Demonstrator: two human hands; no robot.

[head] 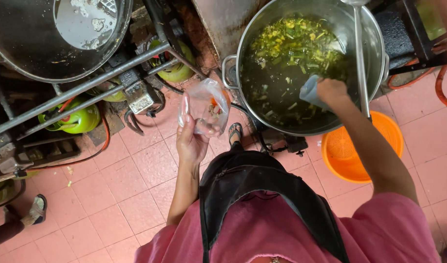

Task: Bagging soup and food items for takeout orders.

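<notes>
My left hand (191, 138) holds a clear plastic bag (206, 104) open in front of me, with some pale and orange bits inside. My right hand (330, 90) grips the grey-blue handle (311, 91) of a ladle reaching into a large steel pot (374, 34) at the upper right. The pot is full of dark broth (277, 83) with chopped green and yellow herbs floating on top. A long metal ladle handle (360, 63) leans on the pot's right rim.
A second big steel pot (38, 58) stands upper left on a metal frame (87, 90). Green gas cylinders (79, 119) with hoses lie under it. An orange colander basket (352, 151) sits on the pink tiled floor. Another person's sandalled foot (36, 210) is at the left.
</notes>
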